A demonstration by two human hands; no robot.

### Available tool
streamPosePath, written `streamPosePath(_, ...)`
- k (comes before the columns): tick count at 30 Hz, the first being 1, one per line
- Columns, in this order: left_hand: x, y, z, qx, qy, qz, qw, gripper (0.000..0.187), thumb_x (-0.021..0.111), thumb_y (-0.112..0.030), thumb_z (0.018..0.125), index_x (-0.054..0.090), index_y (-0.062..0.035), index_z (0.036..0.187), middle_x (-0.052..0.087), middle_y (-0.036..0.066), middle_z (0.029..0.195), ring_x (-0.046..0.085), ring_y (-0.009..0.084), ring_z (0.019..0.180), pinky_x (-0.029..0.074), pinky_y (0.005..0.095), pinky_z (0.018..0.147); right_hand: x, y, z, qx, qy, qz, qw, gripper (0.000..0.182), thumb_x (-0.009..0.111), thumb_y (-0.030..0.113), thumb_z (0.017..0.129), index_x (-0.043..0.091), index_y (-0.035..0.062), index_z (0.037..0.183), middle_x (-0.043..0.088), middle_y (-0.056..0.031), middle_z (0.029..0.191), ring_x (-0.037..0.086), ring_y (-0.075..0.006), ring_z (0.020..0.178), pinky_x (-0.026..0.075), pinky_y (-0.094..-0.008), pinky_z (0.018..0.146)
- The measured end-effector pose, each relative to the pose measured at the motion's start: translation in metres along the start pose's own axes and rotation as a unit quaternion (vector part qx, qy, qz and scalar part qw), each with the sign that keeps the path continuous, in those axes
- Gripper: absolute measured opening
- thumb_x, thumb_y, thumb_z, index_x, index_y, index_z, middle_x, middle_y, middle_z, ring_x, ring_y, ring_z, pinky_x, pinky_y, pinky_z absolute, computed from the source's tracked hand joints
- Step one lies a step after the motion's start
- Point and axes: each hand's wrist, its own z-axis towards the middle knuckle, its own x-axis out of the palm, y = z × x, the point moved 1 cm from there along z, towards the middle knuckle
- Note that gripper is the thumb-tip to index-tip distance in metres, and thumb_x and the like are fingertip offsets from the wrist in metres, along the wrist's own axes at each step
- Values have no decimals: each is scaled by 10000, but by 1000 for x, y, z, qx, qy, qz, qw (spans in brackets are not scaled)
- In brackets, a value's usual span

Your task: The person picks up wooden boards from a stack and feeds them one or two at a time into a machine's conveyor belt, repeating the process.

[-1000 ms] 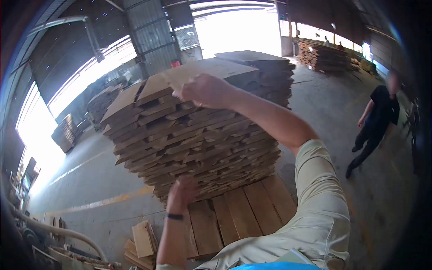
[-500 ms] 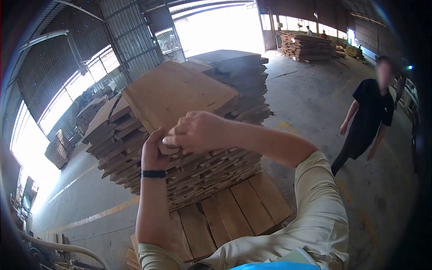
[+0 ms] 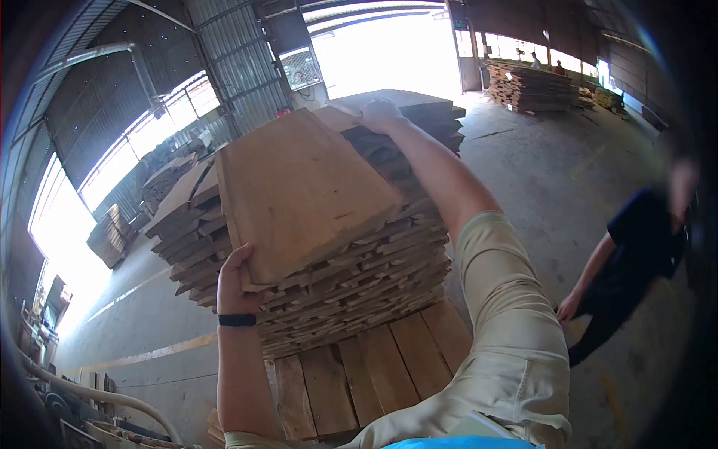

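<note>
A wide wooden board lies on top of a tall stack of rough planks, its near edge tilted toward me. My left hand is closed on the board's near left corner, with the thumb at the top edge and the other fingers curled by its side. My right hand is stretched out past the board's far right side, over the darker boards at the back of the stack. Its fingers are pale with glare, and I cannot make out whether they grip anything.
Several flat planks lie low in front of the stack. To the right a person in dark clothes stands close by. Other wood piles stand far back, and a hose runs at lower left.
My right hand has moved away from my left, forward to the far side of the stack. The left hand has shifted slightly down and left. The person at right has come nearer.
</note>
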Motion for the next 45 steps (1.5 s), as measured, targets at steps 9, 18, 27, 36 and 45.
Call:
streamPosePath(9, 8, -9, -16, -6, -19, 12, 1000, 394, 599, -164, 923, 539, 30, 1260, 679, 154, 1155, 690, 289, 1025, 578, 440, 897, 3, -10, 1, -62, -31, -88, 994, 305, 533, 294, 933, 721, 56, 962, 721, -156, 933, 693, -327, 925, 541, -463, 822)
streamPosePath(18, -2, -5, -9, -10, -4, -12, 1000, 398, 597, -161, 924, 544, 18, 1275, 668, 148, 1189, 673, 287, 1065, 559, 436, 932, -66, -28, -126, -101, -192, 18, 976, 322, 550, 321, 948, 673, 83, 1127, 707, -157, 1008, 674, -330, 972, 526, -451, 875)
streamPosePath(27, 1, -2, -29, -12, 26, 12, 1000, 424, 636, -212, 908, 571, 12, 1262, 667, 110, 1201, 643, 268, 1091, 522, 410, 953, -71, -31, -156, -42, -227, 6, 973, 381, 718, 266, 838, 639, 100, 1171, 669, -104, 1101, 626, -316, 1059, 484, -474, 907)
streamPosePath(36, -1, -4, -32, -8, -3, 47, 999, 520, 670, -258, 886, 533, 8, 1311, 627, 131, 1263, 614, 284, 1144, 506, 430, 987, -95, -15, -170, 1, -230, 25, 973, 246, 671, 180, 826, 621, 93, 1050, 666, -106, 1071, 622, -318, 1064, 485, -472, 939)
streamPosePath(45, -12, -3, -25, -18, 18, 44, 999, 571, 671, -319, 886, 523, -23, 1351, 577, 119, 1338, 556, 283, 1220, 456, 465, 1023, -88, -14, -165, 30, -243, 21, 969, 266, 703, 176, 800, 601, 88, 1030, 652, -99, 1042, 613, -322, 1046, 469, -465, 937)
